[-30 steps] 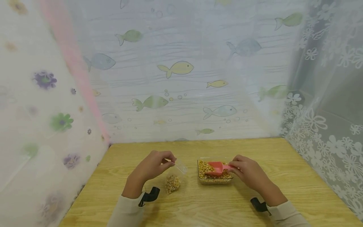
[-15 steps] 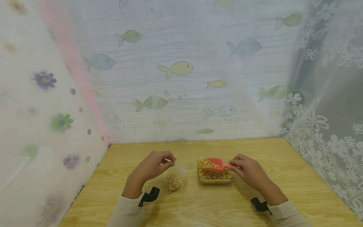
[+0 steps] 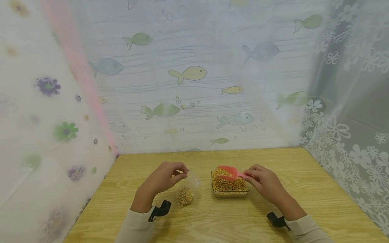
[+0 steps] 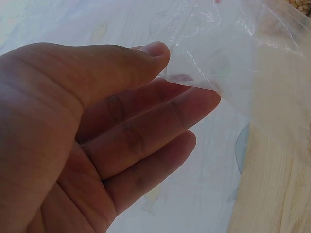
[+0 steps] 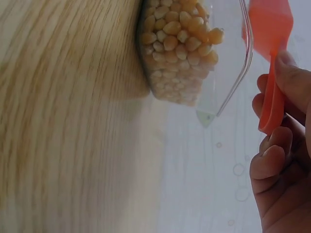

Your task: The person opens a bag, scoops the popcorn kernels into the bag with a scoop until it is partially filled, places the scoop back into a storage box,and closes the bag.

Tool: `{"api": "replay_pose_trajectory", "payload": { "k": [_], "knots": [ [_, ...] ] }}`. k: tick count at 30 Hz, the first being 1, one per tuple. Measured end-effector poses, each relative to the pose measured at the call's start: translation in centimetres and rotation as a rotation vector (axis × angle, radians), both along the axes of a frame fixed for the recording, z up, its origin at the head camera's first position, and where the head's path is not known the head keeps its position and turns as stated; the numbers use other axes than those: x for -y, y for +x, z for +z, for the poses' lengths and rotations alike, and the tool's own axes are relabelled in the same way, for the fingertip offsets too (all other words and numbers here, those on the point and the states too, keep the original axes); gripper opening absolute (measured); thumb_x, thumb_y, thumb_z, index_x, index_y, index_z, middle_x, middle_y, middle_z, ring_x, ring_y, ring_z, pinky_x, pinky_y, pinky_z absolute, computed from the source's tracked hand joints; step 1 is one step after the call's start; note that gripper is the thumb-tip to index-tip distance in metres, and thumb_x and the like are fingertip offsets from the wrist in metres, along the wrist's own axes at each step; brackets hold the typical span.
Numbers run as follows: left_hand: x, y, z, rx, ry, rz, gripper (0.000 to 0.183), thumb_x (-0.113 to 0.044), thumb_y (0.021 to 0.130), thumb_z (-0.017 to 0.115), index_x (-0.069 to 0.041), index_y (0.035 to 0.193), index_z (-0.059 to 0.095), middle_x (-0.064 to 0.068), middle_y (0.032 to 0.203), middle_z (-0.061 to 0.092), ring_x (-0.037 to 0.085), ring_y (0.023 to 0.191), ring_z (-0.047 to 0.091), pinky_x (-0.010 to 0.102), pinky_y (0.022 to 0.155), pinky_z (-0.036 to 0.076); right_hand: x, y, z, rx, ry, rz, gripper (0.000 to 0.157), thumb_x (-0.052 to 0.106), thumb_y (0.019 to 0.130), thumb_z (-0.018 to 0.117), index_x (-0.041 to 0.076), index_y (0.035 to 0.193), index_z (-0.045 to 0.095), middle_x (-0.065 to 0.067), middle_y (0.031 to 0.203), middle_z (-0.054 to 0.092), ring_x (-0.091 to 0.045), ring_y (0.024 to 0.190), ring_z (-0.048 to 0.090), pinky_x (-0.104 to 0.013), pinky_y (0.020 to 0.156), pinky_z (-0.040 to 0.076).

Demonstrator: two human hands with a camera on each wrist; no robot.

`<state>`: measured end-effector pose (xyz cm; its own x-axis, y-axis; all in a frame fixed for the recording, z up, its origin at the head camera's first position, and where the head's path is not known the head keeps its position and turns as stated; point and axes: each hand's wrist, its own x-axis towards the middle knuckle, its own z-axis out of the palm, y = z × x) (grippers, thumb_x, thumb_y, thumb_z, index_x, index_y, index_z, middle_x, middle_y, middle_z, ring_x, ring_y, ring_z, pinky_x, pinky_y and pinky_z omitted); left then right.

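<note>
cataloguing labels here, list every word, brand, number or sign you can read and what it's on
None: no readable word, brand, number or sign on the plastic bag, red scoop or clear container.
The fish on the backdrop are drawings, not writing.

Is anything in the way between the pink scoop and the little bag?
Just the left edge of the clear box, and the pink scoop seems higher than that. Nothing else visible stands before the little bag.

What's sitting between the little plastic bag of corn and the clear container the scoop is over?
Nothing: in the head view, just a bare strip of wooden table separates the plastic bag from the clear container.
</note>
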<state>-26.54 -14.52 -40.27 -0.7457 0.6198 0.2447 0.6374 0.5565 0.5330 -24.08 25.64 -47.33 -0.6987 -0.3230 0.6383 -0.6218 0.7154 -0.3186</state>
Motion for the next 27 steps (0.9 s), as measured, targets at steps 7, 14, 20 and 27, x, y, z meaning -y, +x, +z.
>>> {"api": "replay_pose_trajectory", "payload": {
  "k": [7, 14, 20, 27],
  "knots": [
    [0.0, -0.1, -0.1, -0.006, 0.000, -0.009, 0.009, -0.021, 0.104, 0.065, -0.017, 0.109, 0.072, 0.003, 0.118, 0.075, 0.014, 0.099, 0.077, 0.027, 0.086, 0.061, 0.4, 0.1, -0.1, 0.022, -0.043, 0.003, 0.012, 0.016, 0.091, 0.080, 0.016, 0.103, 0.080, 0.013, 0.093, 0.063, 0.004, 0.062, 0.041, -0.018, 0.052, 0.040],
    [0.2, -0.1, 0.0, -0.002, 0.004, -0.009, 0.010, -0.020, 0.104, 0.065, -0.016, 0.109, 0.072, 0.004, 0.118, 0.075, 0.015, 0.098, 0.077, 0.028, 0.085, 0.061, 0.7, 0.2, 0.2, -0.030, 0.001, 0.013, 0.015, 0.016, 0.090, 0.082, 0.016, 0.105, 0.080, 0.013, 0.097, 0.064, 0.005, 0.068, 0.045, -0.018, 0.056, 0.043],
    [0.2, -0.3, -0.2, -0.017, 0.002, -0.014, 0.012, -0.021, 0.104, 0.065, -0.014, 0.111, 0.072, 0.004, 0.120, 0.075, 0.014, 0.100, 0.077, 0.027, 0.086, 0.061, 1.4, 0.1, 0.7, -0.087, 0.021, 0.043, 0.015, 0.015, 0.088, 0.083, 0.017, 0.102, 0.080, 0.012, 0.097, 0.065, 0.005, 0.068, 0.044, -0.017, 0.057, 0.043],
    [0.2, -0.4, -0.4, -0.004, 0.010, -0.016, 0.012, -0.021, 0.104, 0.065, -0.013, 0.111, 0.072, 0.006, 0.119, 0.074, 0.019, 0.101, 0.077, 0.029, 0.087, 0.061, 2.4, -0.4, 1.9, -0.137, 0.068, 0.090, 0.014, 0.015, 0.088, 0.083, 0.017, 0.102, 0.079, 0.008, 0.098, 0.067, 0.003, 0.072, 0.049, -0.018, 0.059, 0.045]
  ]
}}
